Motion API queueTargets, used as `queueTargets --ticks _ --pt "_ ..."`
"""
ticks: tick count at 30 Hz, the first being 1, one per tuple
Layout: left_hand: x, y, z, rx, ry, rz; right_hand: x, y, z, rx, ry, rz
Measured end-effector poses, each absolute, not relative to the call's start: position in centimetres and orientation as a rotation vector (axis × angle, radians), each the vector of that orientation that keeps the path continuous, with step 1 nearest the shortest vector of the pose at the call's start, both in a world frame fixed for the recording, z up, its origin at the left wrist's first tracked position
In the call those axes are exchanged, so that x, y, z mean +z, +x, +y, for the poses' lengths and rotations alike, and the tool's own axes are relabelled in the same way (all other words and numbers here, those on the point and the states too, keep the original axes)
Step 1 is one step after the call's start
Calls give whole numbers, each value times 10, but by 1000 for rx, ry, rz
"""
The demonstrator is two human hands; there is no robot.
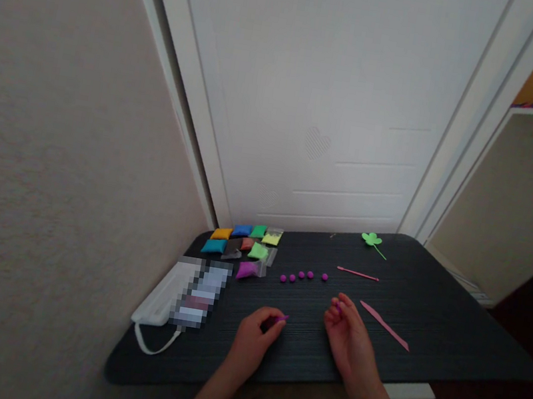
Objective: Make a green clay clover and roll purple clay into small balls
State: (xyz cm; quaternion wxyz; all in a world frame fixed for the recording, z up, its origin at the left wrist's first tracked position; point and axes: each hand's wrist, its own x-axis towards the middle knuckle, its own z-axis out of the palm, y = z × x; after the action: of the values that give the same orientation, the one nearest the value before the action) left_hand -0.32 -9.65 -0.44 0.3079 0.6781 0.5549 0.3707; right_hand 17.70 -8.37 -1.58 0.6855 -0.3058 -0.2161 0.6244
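My left hand (255,336) rests on the dark table (429,320), its fingers pinched round a lump of purple clay (276,321). My right hand (345,330) lies to its right, fingertips curled on a tiny purple clay piece (338,307). Beyond both hands, several small purple clay balls (302,275) sit in a row. A flat pink modelling tool (385,326) lies just right of my right hand, and a thin pink stick tool (357,273) lies farther back.
Several coloured clay packets (242,243) are grouped at the back left of the table, with a purple packet (250,270) nearest. A white case (164,298) sits at the left edge. A green clay leaf shape (372,240) lies at the back. A white door stands behind.
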Motion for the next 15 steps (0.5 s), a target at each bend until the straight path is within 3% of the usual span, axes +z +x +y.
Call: queueTargets --ticks 8,15 --pt "-8 -3 -98 1019 1741 1410 -17 158 -93 1489 -783 -823" --pt "-5 -56 -85 847 2132 1630 -12 161 -97 1552 -666 -697"
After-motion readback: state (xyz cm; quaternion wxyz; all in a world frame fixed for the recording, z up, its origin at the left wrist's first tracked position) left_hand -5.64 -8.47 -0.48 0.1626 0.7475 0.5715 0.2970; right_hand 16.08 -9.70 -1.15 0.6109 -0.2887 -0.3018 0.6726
